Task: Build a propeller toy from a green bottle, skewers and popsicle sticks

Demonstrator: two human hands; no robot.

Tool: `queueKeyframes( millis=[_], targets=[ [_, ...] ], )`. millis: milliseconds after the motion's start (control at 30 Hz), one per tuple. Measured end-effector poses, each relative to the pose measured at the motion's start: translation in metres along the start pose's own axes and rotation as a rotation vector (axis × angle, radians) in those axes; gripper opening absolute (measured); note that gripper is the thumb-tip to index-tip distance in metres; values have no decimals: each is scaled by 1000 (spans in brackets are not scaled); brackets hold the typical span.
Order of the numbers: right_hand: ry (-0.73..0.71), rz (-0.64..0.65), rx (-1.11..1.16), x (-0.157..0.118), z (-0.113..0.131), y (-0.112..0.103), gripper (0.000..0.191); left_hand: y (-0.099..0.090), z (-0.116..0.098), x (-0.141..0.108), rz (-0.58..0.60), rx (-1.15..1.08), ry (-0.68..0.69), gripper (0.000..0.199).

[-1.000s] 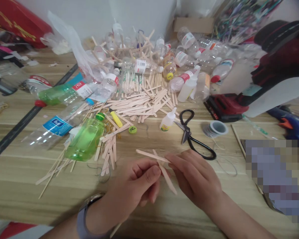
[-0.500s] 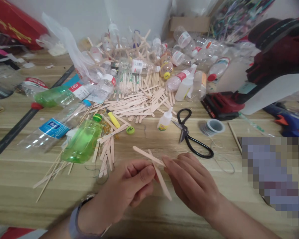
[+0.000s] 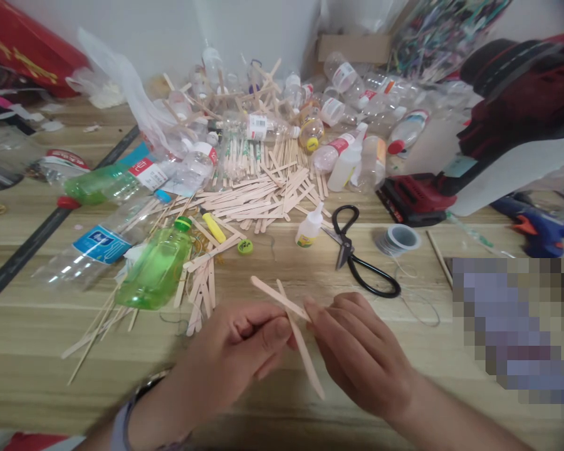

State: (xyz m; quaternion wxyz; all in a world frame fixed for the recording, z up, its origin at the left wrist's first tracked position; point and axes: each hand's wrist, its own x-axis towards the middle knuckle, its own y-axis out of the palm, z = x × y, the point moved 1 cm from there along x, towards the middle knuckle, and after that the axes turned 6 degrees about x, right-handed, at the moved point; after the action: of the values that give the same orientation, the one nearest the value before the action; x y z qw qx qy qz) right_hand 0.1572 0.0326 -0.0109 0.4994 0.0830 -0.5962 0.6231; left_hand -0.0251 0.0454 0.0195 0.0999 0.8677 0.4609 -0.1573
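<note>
Two flat wooden sticks cross each other between my hands, above the table's front part. My left hand pinches the lower wooden stick, close to the crossing. Between thumb and fingers, my right hand grips the right end of the upper wooden stick, which slants up to the left. Beyond the hands stands a small white glue bottle, with black-handled scissors lying to its right. A pile of loose wooden sticks spreads behind the glue bottle.
Clear plastic bottles crowd the back. A green bottle and a yellow-handled tool lie left. To the right are a thread spool, a red and black power tool and a blue glue gun.
The lower stick has turned a little steeper, its near end now lower. Both hands keep their hold, and the left wrist has shifted slightly left. The view has moved slightly.
</note>
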Motion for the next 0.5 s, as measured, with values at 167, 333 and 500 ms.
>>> queueKeyframes(
  millis=[167,333,500],
  targets=[
    [-13,-30,-3,0,-1,0,28,0,5,3,125,-278,-202,35],
    [36,-39,11,-1,2,2,31,-1,-5,-2,-82,215,49,38],
    [8,-20,2,-4,5,2,30,2,-8,-6,-61,178,7,40]
  ],
)
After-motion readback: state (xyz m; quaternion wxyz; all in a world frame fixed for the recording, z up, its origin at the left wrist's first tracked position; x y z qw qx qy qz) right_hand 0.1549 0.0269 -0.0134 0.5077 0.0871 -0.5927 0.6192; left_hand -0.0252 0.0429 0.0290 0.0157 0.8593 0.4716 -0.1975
